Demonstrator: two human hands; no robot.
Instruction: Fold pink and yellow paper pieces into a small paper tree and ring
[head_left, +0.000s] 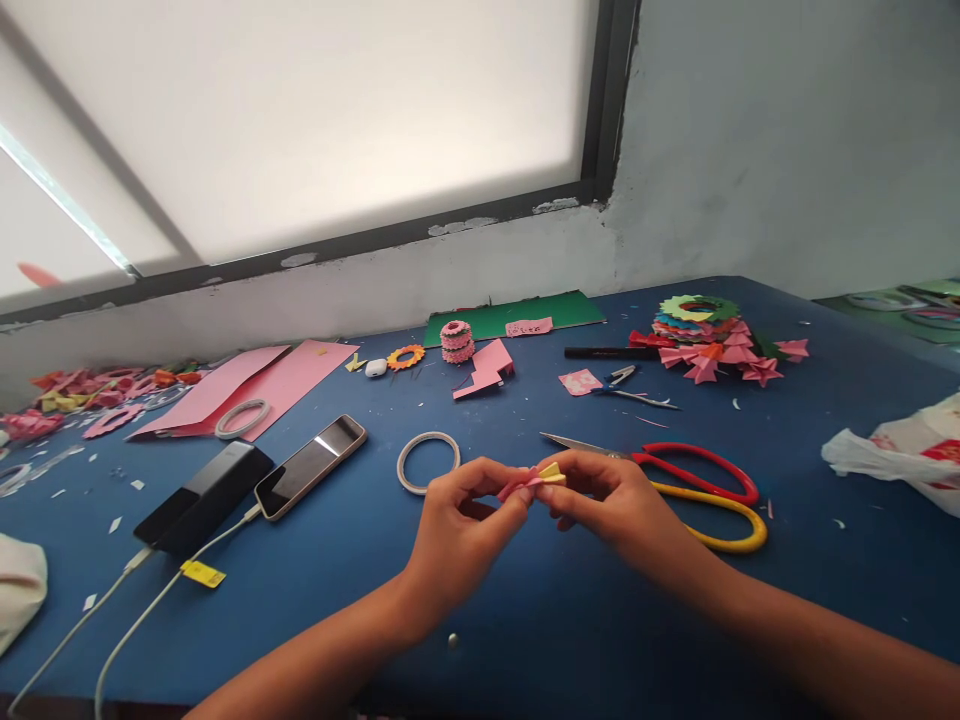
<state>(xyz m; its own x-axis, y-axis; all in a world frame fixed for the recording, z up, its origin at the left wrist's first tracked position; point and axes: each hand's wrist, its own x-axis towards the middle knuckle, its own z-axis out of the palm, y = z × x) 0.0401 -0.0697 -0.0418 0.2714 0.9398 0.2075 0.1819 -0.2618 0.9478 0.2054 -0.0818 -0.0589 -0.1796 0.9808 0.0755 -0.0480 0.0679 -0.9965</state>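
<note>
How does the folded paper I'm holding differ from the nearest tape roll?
The folded paper is pink and yellow; the tape roll is whitish. The paper is compact, the roll a ring. Your left hand and right hand pinch the paper; the roll lies on the table.

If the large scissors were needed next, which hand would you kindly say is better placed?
Probably the right hand: it is nearer the scissors, while the left hand is nearer the tape ring. Both pinch the folded paper, so neither is free.
</note>
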